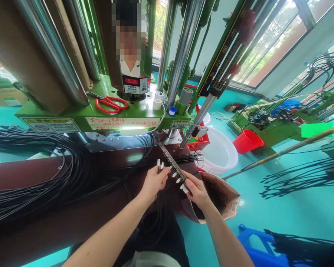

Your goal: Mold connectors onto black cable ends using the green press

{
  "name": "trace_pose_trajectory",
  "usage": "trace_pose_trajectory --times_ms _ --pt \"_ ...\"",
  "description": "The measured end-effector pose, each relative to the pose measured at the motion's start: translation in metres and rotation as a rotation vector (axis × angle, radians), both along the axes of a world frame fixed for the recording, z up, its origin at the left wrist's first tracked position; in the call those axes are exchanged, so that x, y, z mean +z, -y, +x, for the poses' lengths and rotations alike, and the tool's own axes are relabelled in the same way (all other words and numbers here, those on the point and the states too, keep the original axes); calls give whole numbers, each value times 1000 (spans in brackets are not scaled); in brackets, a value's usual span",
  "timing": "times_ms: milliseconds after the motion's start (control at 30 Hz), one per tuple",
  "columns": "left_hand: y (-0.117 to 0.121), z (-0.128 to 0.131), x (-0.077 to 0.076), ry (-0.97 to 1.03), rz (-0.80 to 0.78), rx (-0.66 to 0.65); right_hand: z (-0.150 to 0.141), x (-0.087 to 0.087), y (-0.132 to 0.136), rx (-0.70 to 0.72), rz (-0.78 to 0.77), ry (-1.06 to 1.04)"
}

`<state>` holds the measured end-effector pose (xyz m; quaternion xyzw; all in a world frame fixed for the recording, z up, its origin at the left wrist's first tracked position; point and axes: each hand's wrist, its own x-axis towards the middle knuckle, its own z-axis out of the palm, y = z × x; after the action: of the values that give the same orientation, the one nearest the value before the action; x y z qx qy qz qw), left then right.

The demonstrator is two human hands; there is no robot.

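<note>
My left hand point(153, 182) is closed in a pinch on two black cables with small silver connector tips point(159, 164), held just left of a long dark metal fixture bar point(170, 161). My right hand point(196, 189) grips the near end of that bar, fingers wrapped around it. Several silver connectors point(178, 178) stick out of the bar's slots toward my left hand. The bar slants from my right hand up toward the green machine. A big bundle of black cables point(58, 174) lies over the dark brown worktop point(22, 174) at the left.
A green press machine point(108, 115) with chrome columns stands right in front, red scissors point(111, 104) on its deck. Another person stands behind it. To the right are a white basin point(222, 152), a red bucket point(247, 141), a brown paper bag point(225, 196) and more machines.
</note>
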<state>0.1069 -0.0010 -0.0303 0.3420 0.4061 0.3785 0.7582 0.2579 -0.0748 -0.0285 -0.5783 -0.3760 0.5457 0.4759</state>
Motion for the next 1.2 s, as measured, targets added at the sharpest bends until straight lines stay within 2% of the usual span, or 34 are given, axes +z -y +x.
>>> trace_pose_trajectory --times_ms 267,367,467,600,700,767,867,1033,1200 --pt "-3 -1 -1 16 -22 -20 6 -4 -1 118 13 68" --pt "-4 0 -4 -12 25 12 6 -8 0 136 68 148" --pt "-4 1 -7 -62 94 36 6 -10 0 143 72 134" --pt "-2 -5 -1 -88 187 150 5 -8 -1 53 12 48" --pt "0 -16 10 74 135 228 4 -5 -1 -2 -5 18" --pt "1 -21 15 146 43 198 4 -5 -1 4 -4 10" --pt "-1 -21 16 86 -51 127 4 -4 -1 37 -9 36" --pt "-6 -13 8 -36 8 17 6 -3 0 81 -34 75" --pt "-7 -13 1 8 49 54 7 -2 -1 88 -46 85"
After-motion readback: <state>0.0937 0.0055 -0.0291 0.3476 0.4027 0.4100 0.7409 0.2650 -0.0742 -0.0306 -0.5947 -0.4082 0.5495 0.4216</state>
